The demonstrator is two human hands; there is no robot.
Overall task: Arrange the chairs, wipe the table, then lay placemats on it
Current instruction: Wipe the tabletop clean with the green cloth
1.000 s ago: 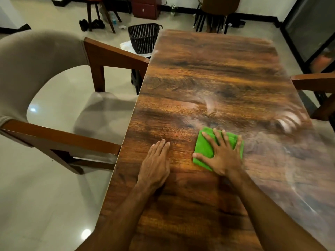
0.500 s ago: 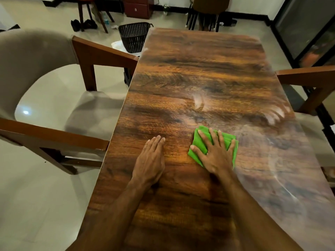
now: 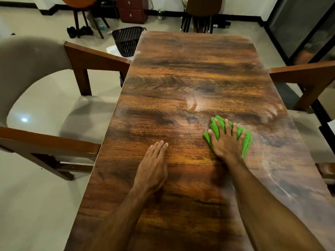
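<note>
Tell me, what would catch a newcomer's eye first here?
The bright green cloth stands out most, pressed flat under the right hand on the glossy wooden table, in its near right part. The left hand rests flat on the wood beside it. A grey-backed chair stands at the table's left side, a black basket on the floor beyond.

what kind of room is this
Most likely a home dining room: a long wooden table flanked by the left armchair and right armchair, with a drawer cabinet and shoes near the far wall.
</note>
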